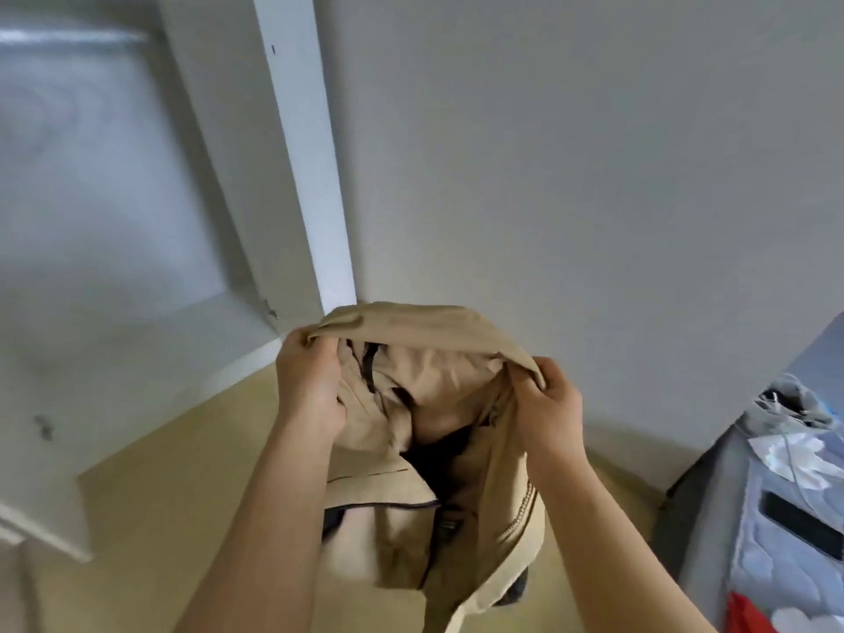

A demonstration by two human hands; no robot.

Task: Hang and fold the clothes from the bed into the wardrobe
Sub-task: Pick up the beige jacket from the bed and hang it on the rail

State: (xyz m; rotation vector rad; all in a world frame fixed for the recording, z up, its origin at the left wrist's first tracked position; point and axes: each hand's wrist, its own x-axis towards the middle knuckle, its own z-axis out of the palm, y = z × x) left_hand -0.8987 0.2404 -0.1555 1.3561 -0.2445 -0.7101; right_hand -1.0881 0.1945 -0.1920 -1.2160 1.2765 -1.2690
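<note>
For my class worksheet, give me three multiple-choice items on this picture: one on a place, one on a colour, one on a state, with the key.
1. Where does the bed lie in view?
A. left edge
B. right edge
C. top centre

2. What colour is the held jacket?
A. navy
B. green
C. beige

3. How are the hands?
A. both grip the jacket
B. only one grips it
C. both are empty

Key:
1 B, the bed shows at the lower right.
2 C, its cloth is tan-beige.
3 A, the left hand and right hand each pinch its upper edge.
</note>
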